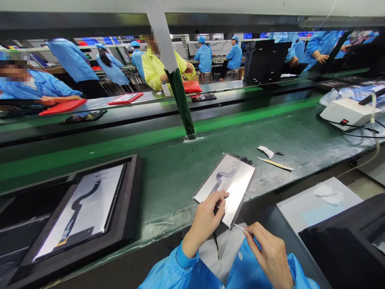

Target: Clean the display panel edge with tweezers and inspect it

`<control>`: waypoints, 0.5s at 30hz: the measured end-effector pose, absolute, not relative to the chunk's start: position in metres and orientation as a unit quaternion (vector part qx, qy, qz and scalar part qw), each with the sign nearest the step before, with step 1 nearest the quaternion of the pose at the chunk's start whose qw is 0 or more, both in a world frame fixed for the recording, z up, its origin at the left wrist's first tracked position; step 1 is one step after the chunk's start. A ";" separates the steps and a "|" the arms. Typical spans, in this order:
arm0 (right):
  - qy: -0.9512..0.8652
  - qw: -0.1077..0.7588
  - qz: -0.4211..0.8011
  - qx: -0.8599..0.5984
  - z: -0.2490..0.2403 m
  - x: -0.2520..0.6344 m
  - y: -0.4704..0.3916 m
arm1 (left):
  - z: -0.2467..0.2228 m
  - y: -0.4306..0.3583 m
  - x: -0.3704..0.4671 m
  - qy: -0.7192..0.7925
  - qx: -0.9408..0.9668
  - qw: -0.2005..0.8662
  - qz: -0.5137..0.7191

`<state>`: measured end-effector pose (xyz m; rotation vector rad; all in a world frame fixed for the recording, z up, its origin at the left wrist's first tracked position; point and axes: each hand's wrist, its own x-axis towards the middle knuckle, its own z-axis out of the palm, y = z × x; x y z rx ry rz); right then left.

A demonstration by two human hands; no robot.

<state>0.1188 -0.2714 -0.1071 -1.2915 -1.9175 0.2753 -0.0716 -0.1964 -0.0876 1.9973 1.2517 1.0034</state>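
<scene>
green bench [168, 172], metal panel [237, 180], black tray [126, 216], stick [275, 163]

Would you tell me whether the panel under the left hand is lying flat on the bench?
No: the panel is tilted, its near corner overhanging the bench edge, steadied by the left hand.

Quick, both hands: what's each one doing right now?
Left hand: fingers pressing on the metal panel.
Right hand: pinched shut on tweezers.

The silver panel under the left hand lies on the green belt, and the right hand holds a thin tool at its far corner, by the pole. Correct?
Not quite. The right hand holds the thin tool at the near corner of the silver panel, the corner nearest the person, not by the pole. The left hand does rest on the panel, on the green belt. The head view shows this.
</scene>
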 end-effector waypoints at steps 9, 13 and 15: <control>-0.748 0.401 0.097 -0.520 -0.105 0.125 -0.268 | -0.087 -0.197 -0.072 0.463 0.747 0.289 0.379; -0.733 0.411 0.114 -0.530 -0.101 0.130 -0.266 | -0.088 -0.196 -0.072 0.459 0.744 0.288 0.391; -0.728 0.423 0.127 -0.525 -0.097 0.130 -0.266 | -0.085 -0.200 -0.071 0.454 0.744 0.280 0.402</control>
